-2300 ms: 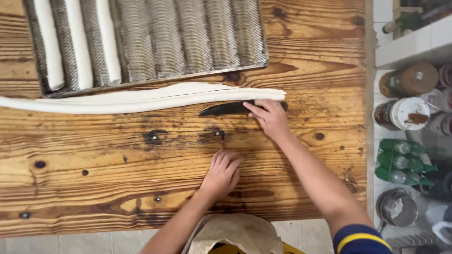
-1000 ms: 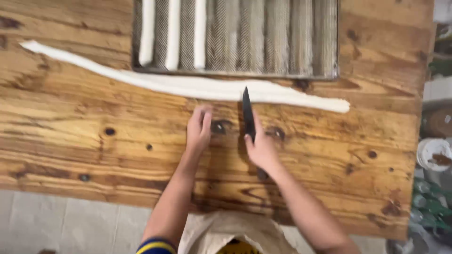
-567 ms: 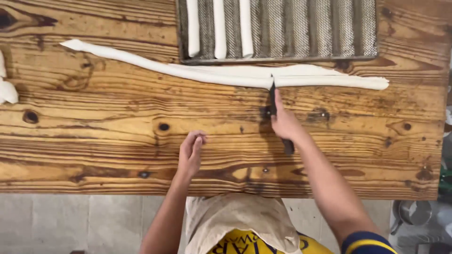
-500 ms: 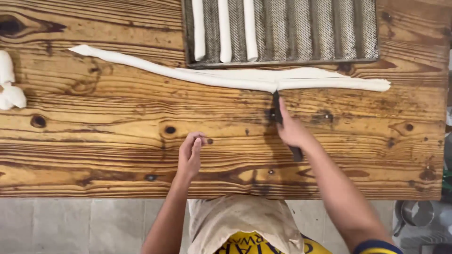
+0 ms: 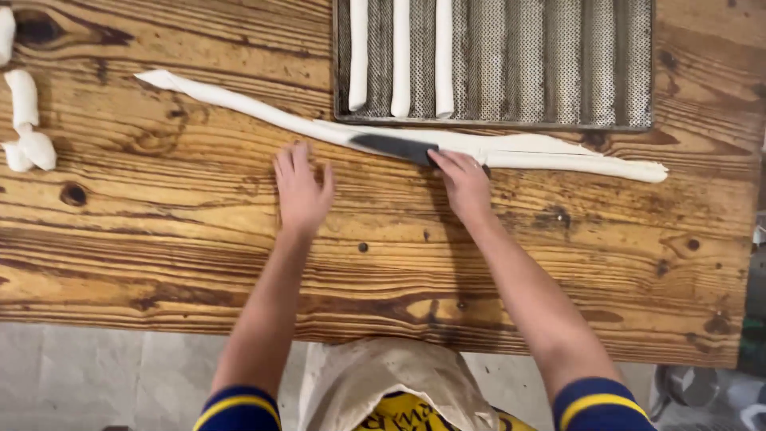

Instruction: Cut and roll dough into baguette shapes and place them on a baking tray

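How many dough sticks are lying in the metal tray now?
3: all in the tray's left channels, side by side: first, second, third. Their upper ends run out of view.

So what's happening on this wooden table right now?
A person is working a long strip of dough that lies across a wooden table. The right hand holds a dark knife laid flat along the strip, blade pointing left. The left hand rests open on the bare wood just below the dough. Behind it, a ridged metal baking tray holds three dough sticks in its left grooves. A few dough scraps sit at the table's far left.
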